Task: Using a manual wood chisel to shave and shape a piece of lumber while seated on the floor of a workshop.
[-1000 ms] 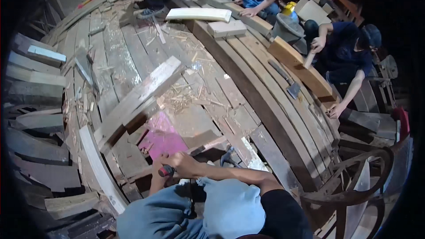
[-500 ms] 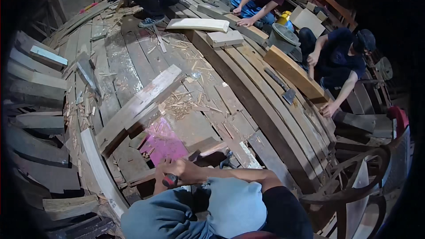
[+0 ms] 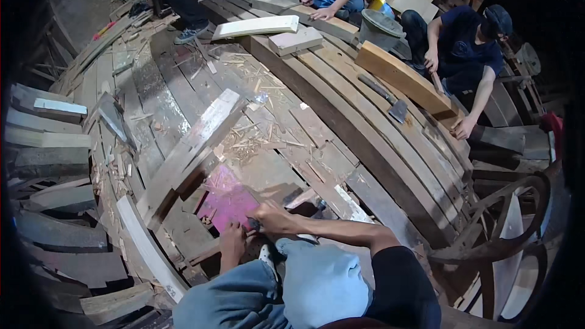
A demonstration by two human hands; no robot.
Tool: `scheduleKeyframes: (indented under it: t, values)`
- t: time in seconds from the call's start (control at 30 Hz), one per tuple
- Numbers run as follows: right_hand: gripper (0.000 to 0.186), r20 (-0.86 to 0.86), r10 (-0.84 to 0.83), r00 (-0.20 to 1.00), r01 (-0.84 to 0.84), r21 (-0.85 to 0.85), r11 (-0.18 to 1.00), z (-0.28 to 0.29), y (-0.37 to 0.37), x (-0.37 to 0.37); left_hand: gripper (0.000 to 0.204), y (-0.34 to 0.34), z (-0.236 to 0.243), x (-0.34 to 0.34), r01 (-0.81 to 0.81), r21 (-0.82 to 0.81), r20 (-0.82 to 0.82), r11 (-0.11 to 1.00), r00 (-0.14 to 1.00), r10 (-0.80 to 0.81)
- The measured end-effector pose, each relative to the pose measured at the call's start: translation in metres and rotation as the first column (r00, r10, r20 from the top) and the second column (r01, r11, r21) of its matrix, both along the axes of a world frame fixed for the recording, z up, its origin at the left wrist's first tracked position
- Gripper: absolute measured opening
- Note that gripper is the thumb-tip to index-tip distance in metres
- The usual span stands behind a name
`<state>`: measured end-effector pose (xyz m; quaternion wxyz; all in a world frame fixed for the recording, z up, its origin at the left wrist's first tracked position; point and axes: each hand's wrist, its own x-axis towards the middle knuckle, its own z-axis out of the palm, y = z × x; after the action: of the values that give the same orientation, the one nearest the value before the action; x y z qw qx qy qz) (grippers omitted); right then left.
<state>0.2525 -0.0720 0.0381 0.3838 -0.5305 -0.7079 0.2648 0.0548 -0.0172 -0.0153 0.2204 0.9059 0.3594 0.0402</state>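
My right hand [image 3: 272,217] is closed around a dark-handled tool [image 3: 253,224], whose rounded butt shows beside the fingers; the rest of it is hidden, so its kind stays unclear. Close by on the left, my left hand [image 3: 233,242] has its fingers curled at the near edge of a pink panel [image 3: 226,198]. What that hand grips, if anything, I cannot make out. Beyond the panel a thick timber beam [image 3: 192,155] lies at a slant, with wood shavings [image 3: 247,141] scattered around it.
Curved planks form the deck, with a long raised timber [image 3: 347,140] to the right. An adze-like tool [image 3: 384,99] lies on the right planks. A person [image 3: 463,49] holds a brown timber block [image 3: 405,79]; two others are farther off. A pale curved strip [image 3: 149,250] lies left.
My right hand has shifted right and slightly up with the tool, apart from my left hand. The red-and-black handle end is now turned away. The far-left person has risen from a crouch.
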Motion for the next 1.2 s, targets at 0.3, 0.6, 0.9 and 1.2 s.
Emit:
scheduleKeyframes:
  t: [0.3, 0.6, 0.9, 1.2]
  values:
    - [0.04, -0.08, 0.044, 0.996, -0.042, 0.023, 0.999, 0.047, -0.005, -0.024, 0.039, 0.001, -0.006, -0.007, -0.071, -0.117, 0.142, 0.991, 0.986, 0.087]
    - [0.028, -0.074, 0.082, 0.994, -0.067, 0.192, 0.979, 0.078, 0.0, -0.05, 0.039, 0.007, -0.008, -0.011, -0.086, -0.121, 0.194, 0.989, 0.975, 0.108]
    - [0.036, -0.022, 0.012, 1.0, -0.014, -0.079, 0.997, 0.039, -0.002, -0.044, 0.039, 0.0, -0.012, -0.01, -0.069, -0.131, 0.215, 0.989, 0.972, 0.096]
    - [0.028, 0.137, -0.194, 0.971, 0.203, -0.054, 0.978, 0.011, -0.007, -0.027, 0.044, 0.006, -0.004, -0.005, -0.025, -0.202, 0.101, 0.979, 0.994, 0.046]
